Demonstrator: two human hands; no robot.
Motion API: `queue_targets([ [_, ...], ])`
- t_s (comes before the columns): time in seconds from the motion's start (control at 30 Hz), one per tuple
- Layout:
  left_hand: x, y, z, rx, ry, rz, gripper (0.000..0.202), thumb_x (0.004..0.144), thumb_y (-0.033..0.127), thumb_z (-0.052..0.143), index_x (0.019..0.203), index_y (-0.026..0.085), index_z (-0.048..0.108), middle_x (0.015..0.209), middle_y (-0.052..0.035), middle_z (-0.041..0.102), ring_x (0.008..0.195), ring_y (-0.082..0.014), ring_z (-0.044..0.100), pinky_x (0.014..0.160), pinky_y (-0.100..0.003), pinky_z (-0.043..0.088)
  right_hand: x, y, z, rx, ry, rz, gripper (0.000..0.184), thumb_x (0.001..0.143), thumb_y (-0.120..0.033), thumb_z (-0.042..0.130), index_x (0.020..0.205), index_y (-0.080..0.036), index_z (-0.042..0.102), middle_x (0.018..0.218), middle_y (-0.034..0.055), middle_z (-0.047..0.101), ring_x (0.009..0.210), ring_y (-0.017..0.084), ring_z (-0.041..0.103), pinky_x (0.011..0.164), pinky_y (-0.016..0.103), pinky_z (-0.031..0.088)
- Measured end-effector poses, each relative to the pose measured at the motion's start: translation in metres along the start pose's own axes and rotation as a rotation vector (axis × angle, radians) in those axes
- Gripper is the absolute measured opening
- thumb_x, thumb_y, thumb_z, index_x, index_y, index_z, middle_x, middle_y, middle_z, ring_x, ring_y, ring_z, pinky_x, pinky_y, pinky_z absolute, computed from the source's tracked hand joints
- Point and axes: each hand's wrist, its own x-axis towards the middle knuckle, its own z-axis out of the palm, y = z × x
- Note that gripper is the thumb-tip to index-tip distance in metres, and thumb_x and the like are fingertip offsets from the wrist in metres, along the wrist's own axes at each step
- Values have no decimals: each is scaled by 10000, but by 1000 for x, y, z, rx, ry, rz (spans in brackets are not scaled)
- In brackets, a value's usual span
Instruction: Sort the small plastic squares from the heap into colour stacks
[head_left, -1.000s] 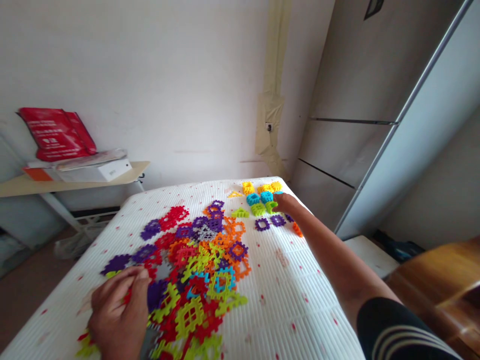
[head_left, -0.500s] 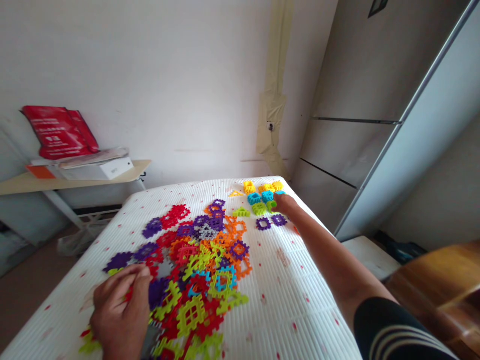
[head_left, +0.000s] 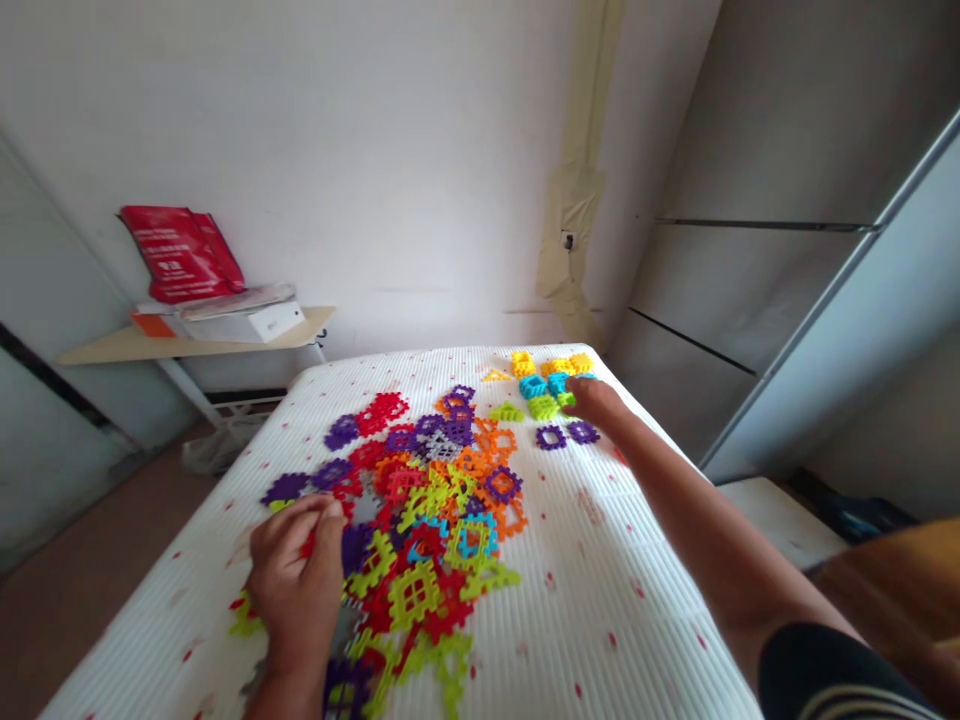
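Note:
My right hand (head_left: 596,398) reaches to the far right of the bed-like surface, fingers closed around the edge of a lime-green interlocking plastic piece (head_left: 568,400). Beside it stand a lime-green cube (head_left: 543,407), blue blocks (head_left: 532,386) and yellow blocks (head_left: 522,363). Two purple square frames (head_left: 551,438) lie just nearer. My left hand (head_left: 296,550) hovers at the left edge of a loose pile of red, purple, orange and green interlocking pieces (head_left: 414,594). Its fingers are curled together, and whatever they hold is hidden; some red shows beside the thumb.
A white, ribbed cover with red specks (head_left: 547,620) lies under everything. At the left, a small table (head_left: 120,348) bears a white box (head_left: 255,322) and a red bag (head_left: 180,255). A grey cabinet (head_left: 739,280) stands at the right, behind it a wall with taped strip.
The view has swung left, so everything appears farther right. Both hands keep nearly the same places, the right at the green blocks, the left by the pile.

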Motion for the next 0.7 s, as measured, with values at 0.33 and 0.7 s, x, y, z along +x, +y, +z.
queue_targets([
  [0.33,0,8,0,-24,7,39,106,778,247,578,735,192,657,836,-37,643,866,-171,578,846,-323,447,-72,-85,-1,427,-100,-547,139,784,-163,574,874,-195,675,884,21,693,760,134,615,662,209,404],
  [0.7,1,7,0,-5,-11,79,125,787,257,574,719,187,653,821,-33,646,844,-171,572,829,-332,442,-85,-174,6,162,-55,-371,361,796,-490,555,1023,-211,594,989,81,667,830,213,645,629,261,457],
])
